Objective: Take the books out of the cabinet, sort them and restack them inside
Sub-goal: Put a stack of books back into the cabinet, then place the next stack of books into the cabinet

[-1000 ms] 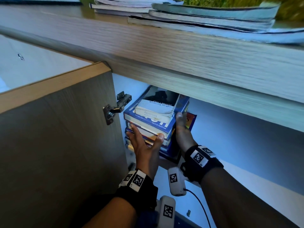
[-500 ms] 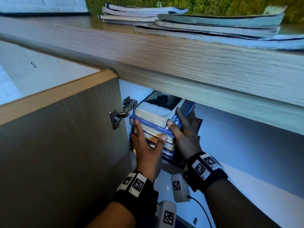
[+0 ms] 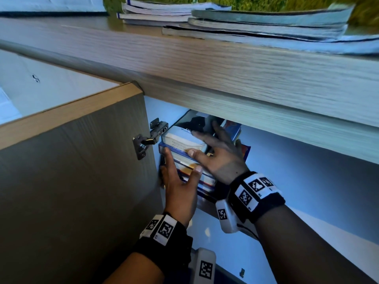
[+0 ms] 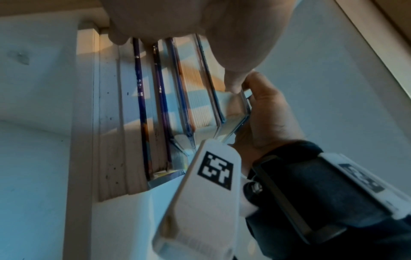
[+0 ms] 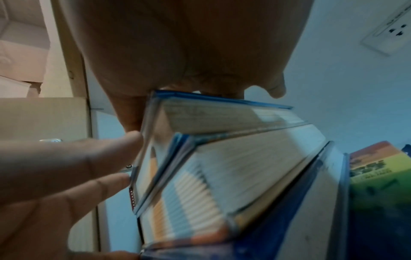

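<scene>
A stack of books point(image 3: 185, 163) sits inside the cabinet, hard against its left wall. On top lies a pale paperback with a dark cover point(image 3: 180, 138). My left hand point(image 3: 181, 162) clasps the stack's near left corner, fingers along the side and thumb on the front page edges. My right hand point(image 3: 193, 143) lies over the top book, fingers spread on its cover and thumb hooked on its front edge. The left wrist view shows the stack's page edges point(image 4: 155, 105) between my fingers and thumb. In the right wrist view my palm covers the top book point(image 5: 211, 117).
The cabinet door point(image 3: 71, 181) stands open on the left, its hinge point(image 3: 149, 138) beside the stack. The wooden cabinet top point(image 3: 225, 68) overhangs, carrying two piles of books point(image 3: 266, 25) point(image 3: 160, 11). A colourful book point(image 5: 378, 176) lies right of the stack. The white cabinet floor point(image 3: 307, 181) stretches right.
My right hand has moved from the stack's right side up onto the top book. My left hand has stayed at the stack's left corner. The view has shifted slightly.
</scene>
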A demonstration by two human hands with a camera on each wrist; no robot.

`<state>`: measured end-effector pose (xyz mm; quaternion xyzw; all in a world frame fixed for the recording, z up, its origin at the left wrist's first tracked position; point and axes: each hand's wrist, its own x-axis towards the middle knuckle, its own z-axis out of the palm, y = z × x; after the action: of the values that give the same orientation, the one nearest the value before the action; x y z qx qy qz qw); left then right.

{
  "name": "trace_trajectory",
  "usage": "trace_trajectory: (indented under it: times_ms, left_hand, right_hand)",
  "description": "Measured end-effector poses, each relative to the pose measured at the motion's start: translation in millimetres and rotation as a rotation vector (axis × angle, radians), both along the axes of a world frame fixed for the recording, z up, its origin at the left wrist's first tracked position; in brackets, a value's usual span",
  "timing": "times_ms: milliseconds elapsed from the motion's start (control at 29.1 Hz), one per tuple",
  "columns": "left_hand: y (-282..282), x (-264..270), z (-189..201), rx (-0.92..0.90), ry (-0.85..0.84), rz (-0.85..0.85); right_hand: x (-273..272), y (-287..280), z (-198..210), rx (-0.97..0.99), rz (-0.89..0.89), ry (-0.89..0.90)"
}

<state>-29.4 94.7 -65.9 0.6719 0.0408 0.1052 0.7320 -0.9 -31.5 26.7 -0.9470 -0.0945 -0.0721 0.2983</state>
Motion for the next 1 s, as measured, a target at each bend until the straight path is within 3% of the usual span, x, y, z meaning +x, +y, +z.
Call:
trace_trajectory:
  times_ms: [240,343,412,515,584,618,721,893,996]
  left_hand:
    - [-7,-4,10,0.145,0.001,0.042]
    - [-3,-3,7,0.165,-0.013,0.009]
    - [4,-2,-1,0.124,-0.01,-0.024]
    - [6,-2,-17,0.025,0.022,-0.05]
    - [3,-4,-23,0.039,-0.008,-0.02]
    - [2,-3,-26,0.037,-0.022,-0.003]
    - [3,-1,-36,-0.028,0.022,0.025]
    - [-3,-4,-57,-0.024,0.266,-0.051]
    - [-7,-5,-53,-0.23,0.287,-0.077]
  right_hand:
    - [-5,2,-6,0.114,0.023,-0.074]
    - [-6,-1,-9,0.111,0.068,-0.057]
    - [-9,-8,-15,0.224,0.091,-0.05]
    - [-10,-24,-40,0.57,-0.217,-0.127]
    - [-10,-32,-71,0.668,-0.414,0.007]
    - [-10,-33,-88,0.673,-0.429,0.107]
    - [-15,-31,-126,0.657,-0.36,0.213]
    - [-26,-35,-134,0.611,-0.261,0.188]
    - [-34,-42,-134,0.62,-0.229,0.264]
